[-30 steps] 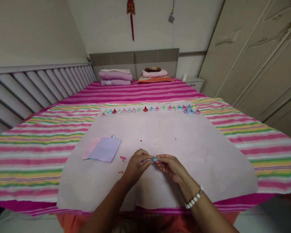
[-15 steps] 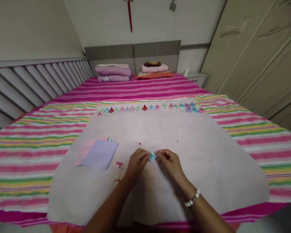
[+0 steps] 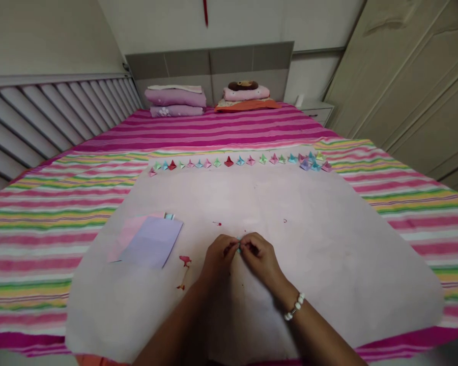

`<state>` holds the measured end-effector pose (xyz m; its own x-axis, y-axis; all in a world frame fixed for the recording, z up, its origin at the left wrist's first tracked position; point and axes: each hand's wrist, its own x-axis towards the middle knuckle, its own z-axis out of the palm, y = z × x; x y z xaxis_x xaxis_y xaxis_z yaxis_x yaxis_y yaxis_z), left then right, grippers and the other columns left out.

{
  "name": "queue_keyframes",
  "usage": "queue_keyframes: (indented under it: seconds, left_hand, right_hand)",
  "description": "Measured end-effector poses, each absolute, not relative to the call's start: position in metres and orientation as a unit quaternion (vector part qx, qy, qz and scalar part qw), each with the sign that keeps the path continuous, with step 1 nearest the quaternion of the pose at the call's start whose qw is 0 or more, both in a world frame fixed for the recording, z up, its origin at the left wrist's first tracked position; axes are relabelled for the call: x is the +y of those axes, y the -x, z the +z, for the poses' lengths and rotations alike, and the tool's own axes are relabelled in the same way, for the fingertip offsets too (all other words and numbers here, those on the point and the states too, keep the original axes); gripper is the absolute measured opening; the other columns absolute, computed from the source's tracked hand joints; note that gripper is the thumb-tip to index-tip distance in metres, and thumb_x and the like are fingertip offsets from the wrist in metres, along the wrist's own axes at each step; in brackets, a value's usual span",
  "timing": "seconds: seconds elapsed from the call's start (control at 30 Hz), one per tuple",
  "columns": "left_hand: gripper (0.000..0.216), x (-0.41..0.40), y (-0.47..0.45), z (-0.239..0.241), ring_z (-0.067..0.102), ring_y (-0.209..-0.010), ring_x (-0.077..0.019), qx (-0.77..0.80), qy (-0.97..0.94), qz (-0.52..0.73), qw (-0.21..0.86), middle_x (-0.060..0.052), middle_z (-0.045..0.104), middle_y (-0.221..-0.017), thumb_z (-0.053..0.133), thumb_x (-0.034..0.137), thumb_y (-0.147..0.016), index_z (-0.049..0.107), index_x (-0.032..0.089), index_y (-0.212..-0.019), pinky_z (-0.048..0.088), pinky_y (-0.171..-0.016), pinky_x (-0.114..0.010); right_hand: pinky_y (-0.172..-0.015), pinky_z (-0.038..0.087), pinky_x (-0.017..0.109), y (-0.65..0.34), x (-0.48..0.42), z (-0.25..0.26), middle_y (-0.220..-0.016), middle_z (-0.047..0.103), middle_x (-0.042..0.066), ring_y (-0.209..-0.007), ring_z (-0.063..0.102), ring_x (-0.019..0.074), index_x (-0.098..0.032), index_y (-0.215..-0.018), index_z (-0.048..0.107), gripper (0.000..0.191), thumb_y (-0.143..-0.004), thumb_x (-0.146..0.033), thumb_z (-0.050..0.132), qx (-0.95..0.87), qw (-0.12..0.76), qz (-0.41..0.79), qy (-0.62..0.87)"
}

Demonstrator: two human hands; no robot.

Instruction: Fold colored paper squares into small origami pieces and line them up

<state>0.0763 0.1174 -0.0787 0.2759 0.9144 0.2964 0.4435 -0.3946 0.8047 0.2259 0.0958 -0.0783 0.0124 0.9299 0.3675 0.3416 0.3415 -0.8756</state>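
Observation:
Between my two hands is a small light-blue folded paper piece point(image 3: 239, 249), mostly covered by my fingers. My left hand point(image 3: 219, 254) pinches it from the left, thumb against forefinger. On the other side my right hand point(image 3: 258, 253), with a white bead bracelet point(image 3: 294, 307) on the wrist, pinches it too, so the fingertips of both hands nearly meet. Left of my hands lie a purple paper sheet point(image 3: 152, 241) and a pink sheet point(image 3: 127, 235) partly under it. Several small folded paper boats point(image 3: 229, 161) in different colours form a row at the far edge of the white sheet.
The white sheet point(image 3: 309, 244) covers a striped bedspread point(image 3: 61, 223). Small red scraps point(image 3: 184, 260) and a red-headed pin point(image 3: 218, 223) lie near my hands. Folded bedding point(image 3: 175, 101) stands by the headboard point(image 3: 191, 63); a railing point(image 3: 61, 109) runs along the left.
My right hand has moved left and closed in on the blue paper, which my fingers now hide more. The camera view has tipped slightly downward.

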Motion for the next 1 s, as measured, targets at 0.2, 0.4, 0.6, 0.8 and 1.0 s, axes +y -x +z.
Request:
queue_keyframes:
  seconds: [0.2, 0.4, 0.6, 0.8, 1.0]
  left_hand:
    - [0.013, 0.1156, -0.0826, -0.0747, 0.056, -0.075, -0.0144, 0.471, -0.745, 0.373, 0.290, -0.002, 0.061, -0.081, 0.051, 0.017, -0.083, 0.064, 0.018, -0.081, 0.044, -0.066, -0.026]
    - [0.010, 0.1134, -0.0837, -0.0740, 0.053, -0.069, -0.0124, 0.479, -0.720, 0.398, 0.306, -0.001, 0.057, -0.079, 0.051, 0.017, -0.082, 0.059, 0.019, -0.076, 0.042, -0.061, -0.023]
    - [0.007, 0.1131, -0.0840, -0.0756, 0.053, -0.063, -0.0122, 0.533, -0.642, 0.434, 0.339, 0.001, 0.056, -0.072, 0.053, 0.024, -0.081, 0.056, 0.018, -0.078, 0.042, -0.059, -0.024]
    - [0.015, 0.1100, -0.0868, -0.0769, 0.053, -0.060, -0.0113, 0.538, -0.651, 0.414, 0.339, 0.000, 0.059, -0.076, 0.056, 0.024, -0.081, 0.059, 0.018, -0.093, 0.044, -0.058, -0.024]
    - [0.011, 0.1107, -0.0854, -0.0771, 0.058, -0.084, -0.0157, 0.484, -0.718, 0.395, 0.305, -0.003, 0.060, -0.088, 0.053, 0.020, -0.084, 0.064, 0.020, -0.084, 0.046, -0.073, -0.028]
  right_hand:
    - [-0.058, 0.041, 0.027, -0.2266, 0.0941, -0.0792, -0.074, 0.056, 0.002, -0.066, 0.052, 0.0159, -0.020, -0.074, 0.060, 0.011, -0.082, -0.016, 0.053, -0.626, 0.522, 0.303, 0.493]
    - [-0.057, 0.040, 0.026, -0.2271, 0.0935, -0.0821, -0.076, 0.056, 0.002, -0.065, 0.050, 0.0149, -0.021, -0.074, 0.060, 0.010, -0.081, -0.015, 0.055, -0.601, 0.545, 0.325, 0.487]
    - [-0.058, 0.039, 0.026, -0.2248, 0.0924, -0.0838, -0.077, 0.056, 0.002, -0.066, 0.050, 0.0150, -0.021, -0.073, 0.058, 0.012, -0.079, -0.011, 0.053, -0.582, 0.561, 0.328, 0.489]
    - [-0.057, 0.039, 0.026, -0.2247, 0.0923, -0.0843, -0.075, 0.055, 0.001, -0.064, 0.049, 0.0145, -0.020, -0.073, 0.058, 0.011, -0.079, -0.013, 0.053, -0.587, 0.556, 0.327, 0.489]
    - [-0.058, 0.039, 0.027, -0.2254, 0.0923, -0.0855, -0.074, 0.055, 0.001, -0.065, 0.049, 0.0150, -0.021, -0.074, 0.058, 0.012, -0.080, -0.013, 0.051, -0.593, 0.554, 0.317, 0.490]
